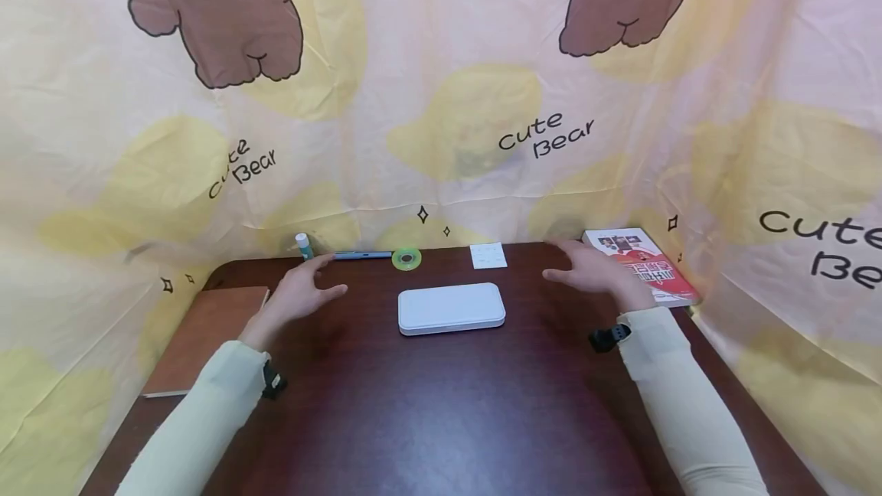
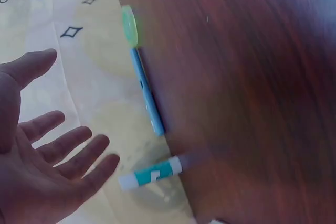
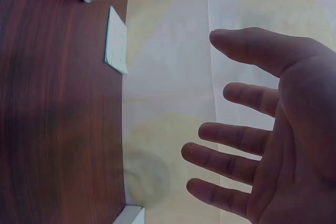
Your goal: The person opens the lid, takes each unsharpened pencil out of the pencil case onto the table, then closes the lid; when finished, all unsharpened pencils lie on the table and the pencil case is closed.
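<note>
The glue stick (image 1: 304, 246) is standing upright near the left hand (image 1: 303, 297); judged risk: toppling, should those fingers be brushing it. The pen (image 1: 365, 256) is lying end-on to the tape roll (image 2: 129, 26), contact unclear; a knock could be sending both sliding. The white case (image 1: 451, 308) is lying flat on the table (image 1: 441, 419), between the hands and apart from both; an uneven 1-sided push could be skewing it. The book (image 1: 651, 266) is lying near the right hand (image 1: 594, 270); a wide sweep could be nudging it. Pose: the left hand is hovering, palm inward, fingers loosely spreading, holding nothing; the right is mirroring it, 4 fingers extending, thumb standing apart, holding nothing.
</note>
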`<move>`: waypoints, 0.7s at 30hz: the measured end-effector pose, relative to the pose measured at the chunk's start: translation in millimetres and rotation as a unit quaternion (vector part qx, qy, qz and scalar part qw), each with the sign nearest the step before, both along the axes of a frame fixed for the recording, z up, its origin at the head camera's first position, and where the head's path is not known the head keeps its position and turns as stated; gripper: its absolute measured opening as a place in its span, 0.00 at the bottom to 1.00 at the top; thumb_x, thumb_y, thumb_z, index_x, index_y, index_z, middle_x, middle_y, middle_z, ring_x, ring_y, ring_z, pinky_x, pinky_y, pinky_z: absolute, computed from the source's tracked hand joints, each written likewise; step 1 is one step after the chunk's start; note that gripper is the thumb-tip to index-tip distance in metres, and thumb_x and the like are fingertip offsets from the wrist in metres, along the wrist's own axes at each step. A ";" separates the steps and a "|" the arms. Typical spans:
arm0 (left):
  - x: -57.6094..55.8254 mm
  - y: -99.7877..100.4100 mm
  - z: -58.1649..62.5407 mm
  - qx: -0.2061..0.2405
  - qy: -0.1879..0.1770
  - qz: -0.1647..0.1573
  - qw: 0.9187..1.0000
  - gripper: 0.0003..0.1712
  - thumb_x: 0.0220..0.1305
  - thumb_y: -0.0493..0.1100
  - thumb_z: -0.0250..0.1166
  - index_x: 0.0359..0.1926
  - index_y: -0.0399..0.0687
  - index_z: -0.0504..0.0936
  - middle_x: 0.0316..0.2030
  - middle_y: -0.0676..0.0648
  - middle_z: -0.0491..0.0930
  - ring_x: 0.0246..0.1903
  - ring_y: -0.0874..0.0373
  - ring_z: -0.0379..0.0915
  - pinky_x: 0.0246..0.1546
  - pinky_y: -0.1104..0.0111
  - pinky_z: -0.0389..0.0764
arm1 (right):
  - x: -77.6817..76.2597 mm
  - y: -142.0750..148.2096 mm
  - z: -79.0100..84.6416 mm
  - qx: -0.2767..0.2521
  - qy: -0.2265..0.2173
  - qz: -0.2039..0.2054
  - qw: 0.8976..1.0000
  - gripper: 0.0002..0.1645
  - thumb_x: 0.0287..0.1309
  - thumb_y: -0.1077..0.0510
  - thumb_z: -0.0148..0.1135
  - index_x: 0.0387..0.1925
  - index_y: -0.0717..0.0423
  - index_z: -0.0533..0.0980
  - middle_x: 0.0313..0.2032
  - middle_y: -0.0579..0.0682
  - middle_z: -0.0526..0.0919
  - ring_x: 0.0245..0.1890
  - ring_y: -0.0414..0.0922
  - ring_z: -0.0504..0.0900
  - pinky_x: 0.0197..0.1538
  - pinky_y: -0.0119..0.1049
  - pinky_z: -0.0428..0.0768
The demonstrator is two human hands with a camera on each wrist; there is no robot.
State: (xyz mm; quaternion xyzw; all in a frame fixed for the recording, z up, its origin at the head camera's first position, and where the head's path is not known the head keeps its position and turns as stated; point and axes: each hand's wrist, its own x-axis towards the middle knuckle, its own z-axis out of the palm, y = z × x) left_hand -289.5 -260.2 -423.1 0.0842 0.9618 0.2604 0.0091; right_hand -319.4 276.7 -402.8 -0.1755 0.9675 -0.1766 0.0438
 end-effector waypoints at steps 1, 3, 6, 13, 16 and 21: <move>0.1 1.7 -1.0 0.017 0.000 0.000 1.000 0.47 0.63 0.64 0.65 0.75 0.47 0.61 0.69 0.37 0.69 0.65 0.38 0.69 0.61 0.43 0.71 | -0.1 -1.4 -0.8 -0.005 0.001 0.002 1.000 0.48 0.62 0.41 0.65 0.76 0.51 0.56 0.72 0.62 0.65 0.68 0.63 0.68 0.67 0.65 0.66; -0.2 5.0 -4.3 0.048 -0.002 0.000 0.999 0.45 0.63 0.62 0.66 0.73 0.46 0.64 0.68 0.38 0.71 0.63 0.41 0.73 0.60 0.46 0.74 | 0.0 -4.6 -2.4 -0.018 -0.003 0.004 1.000 0.47 0.62 0.40 0.64 0.76 0.50 0.57 0.71 0.62 0.66 0.67 0.63 0.70 0.65 0.64 0.69; 0.8 10.0 -8.7 0.081 -0.004 0.003 0.997 0.41 0.64 0.61 0.66 0.71 0.47 0.67 0.66 0.40 0.73 0.60 0.43 0.76 0.57 0.48 0.76 | -1.1 -9.6 -4.4 -0.026 -0.005 0.006 1.000 0.45 0.63 0.40 0.64 0.75 0.49 0.59 0.70 0.61 0.69 0.65 0.62 0.73 0.63 0.62 0.72; 3.8 22.3 -20.4 0.115 -0.013 0.010 0.993 0.40 0.63 0.62 0.67 0.70 0.50 0.69 0.64 0.40 0.75 0.58 0.44 0.78 0.56 0.49 0.78 | -3.5 -20.8 -10.4 -0.040 -0.017 0.007 0.999 0.42 0.62 0.40 0.65 0.73 0.45 0.63 0.69 0.56 0.72 0.63 0.59 0.76 0.60 0.58 0.76; 4.8 28.4 -26.4 0.130 -0.021 0.020 0.991 0.40 0.61 0.61 0.69 0.69 0.52 0.70 0.64 0.40 0.75 0.57 0.45 0.79 0.56 0.51 0.78 | -4.3 -24.9 -14.2 -0.047 -0.023 0.010 0.999 0.42 0.62 0.40 0.65 0.72 0.45 0.64 0.68 0.55 0.73 0.63 0.58 0.76 0.59 0.57 0.77; 6.1 37.4 -36.0 0.151 -0.034 0.032 0.987 0.41 0.59 0.61 0.71 0.70 0.55 0.69 0.65 0.39 0.74 0.57 0.46 0.79 0.56 0.51 0.79 | -4.2 -32.9 -19.8 -0.062 -0.031 0.007 0.998 0.40 0.61 0.39 0.66 0.71 0.45 0.66 0.65 0.53 0.76 0.61 0.56 0.77 0.58 0.54 0.79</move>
